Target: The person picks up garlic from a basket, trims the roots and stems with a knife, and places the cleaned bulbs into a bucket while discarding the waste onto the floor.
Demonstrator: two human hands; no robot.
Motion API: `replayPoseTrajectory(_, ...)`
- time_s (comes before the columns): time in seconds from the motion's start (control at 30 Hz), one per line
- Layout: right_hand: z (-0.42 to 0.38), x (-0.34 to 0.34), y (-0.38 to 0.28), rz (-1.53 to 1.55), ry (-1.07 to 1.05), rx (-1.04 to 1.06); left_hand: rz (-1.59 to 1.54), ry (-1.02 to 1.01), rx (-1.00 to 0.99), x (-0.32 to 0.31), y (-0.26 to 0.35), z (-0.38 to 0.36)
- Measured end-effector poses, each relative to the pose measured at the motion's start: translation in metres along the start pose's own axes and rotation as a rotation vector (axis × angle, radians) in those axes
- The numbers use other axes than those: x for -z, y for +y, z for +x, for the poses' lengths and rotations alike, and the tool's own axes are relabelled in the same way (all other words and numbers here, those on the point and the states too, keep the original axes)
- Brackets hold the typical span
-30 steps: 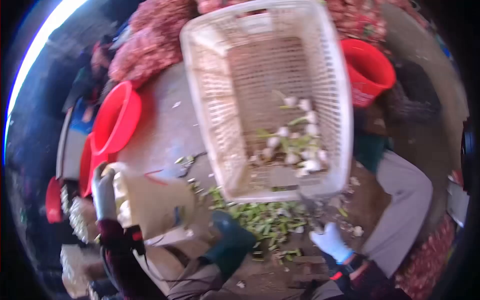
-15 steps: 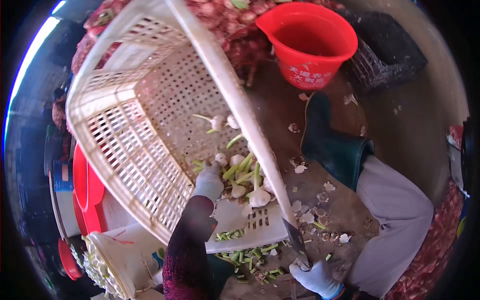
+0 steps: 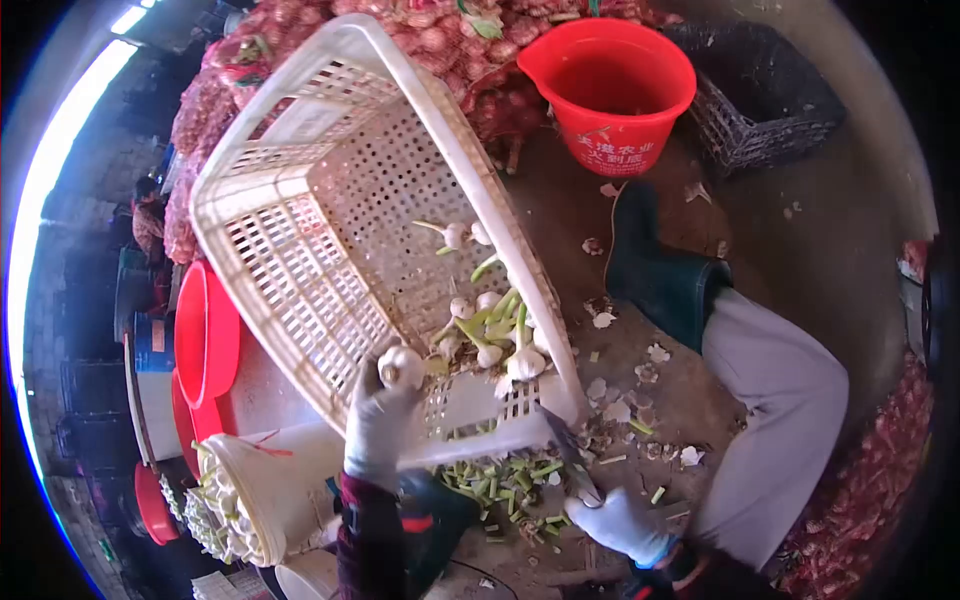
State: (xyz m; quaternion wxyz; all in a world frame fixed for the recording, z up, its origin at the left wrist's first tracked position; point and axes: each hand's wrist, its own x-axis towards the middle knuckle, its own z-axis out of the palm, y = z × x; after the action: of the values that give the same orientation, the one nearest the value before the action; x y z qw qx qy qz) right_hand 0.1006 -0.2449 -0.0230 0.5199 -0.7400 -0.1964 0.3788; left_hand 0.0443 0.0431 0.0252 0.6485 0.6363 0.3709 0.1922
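Note:
A white perforated plastic basket (image 3: 300, 260) lies tilted on the ground with several garlic bulbs with green stalks (image 3: 490, 335) heaped in its lower corner. My left hand (image 3: 378, 425), in a white glove, is closed on one garlic bulb (image 3: 402, 365) at the basket's near rim. My right hand (image 3: 620, 520), also gloved, grips a knife (image 3: 568, 462) whose blade points up toward the basket's corner. Cut green stalk pieces (image 3: 505, 485) litter the ground between my hands.
A red bucket (image 3: 610, 95) stands at the top beside a dark crate (image 3: 760, 95). Red mesh sacks of garlic (image 3: 440, 35) pile behind. A white bucket of trimmed bulbs (image 3: 235, 495) sits lower left near red basins (image 3: 205, 335). My booted leg (image 3: 700, 320) stretches right.
My left hand has come out of the basket's corner holding one garlic bulb and drawn back toward me. The right hand with the knife stayed low. The view shifted slightly.

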Motion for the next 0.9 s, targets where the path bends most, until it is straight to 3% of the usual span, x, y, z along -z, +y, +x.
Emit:
replayPoseTrajectory(0.03, -0.006, -0.001, 0.002, -0.035, -0.018, 0.043, -0.262, 0.044, 0.179, -0.006, 0.014, -0.027)
replayPoseTrajectory(0.17, -0.019, 0.005, -0.011, -0.186, -0.08, 0.248, 0.139, 0.028, 0.169, -0.021, 0.02, -0.116)
replayPoseTrajectory(0.23, -0.028, 0.01, -0.026, -0.384, -0.122, 0.465, 0.247, -0.026, 0.193, -0.016, 0.01, -0.149)
replayPoseTrajectory(0.3, -0.035, 0.001, -0.023, -0.403, -0.141, 0.565, 0.017, -0.022, 0.142, -0.026, 0.019, -0.185)
replayPoseTrajectory(0.43, -0.05, -0.005, -0.032, -0.509, -0.201, 0.601, 0.284, -0.011, 0.161, -0.009, 0.02, -0.222)
replayPoseTrajectory(0.47, -0.053, -0.006, -0.03, -0.524, -0.214, 0.639, 0.337, 0.011, 0.045, -0.006, 0.01, -0.223)
replayPoseTrajectory(0.5, -0.055, -0.007, -0.028, -0.539, -0.226, 0.673, 0.338, 0.008, 0.055, -0.003, 0.003, -0.228)
replayPoseTrajectory(0.7, -0.044, -0.018, -0.006, -0.571, -0.27, 0.58, -0.105, 0.27, 0.158, -0.019, -0.014, -0.231)
replayPoseTrajectory(0.83, -0.031, -0.031, 0.023, -0.534, -0.261, 0.542, 0.074, 0.198, 0.158, -0.013, -0.045, -0.22)
replayPoseTrajectory(0.9, -0.021, -0.037, 0.04, -0.595, -0.271, 0.522, 0.044, 0.263, 0.214, -0.017, -0.039, -0.219)
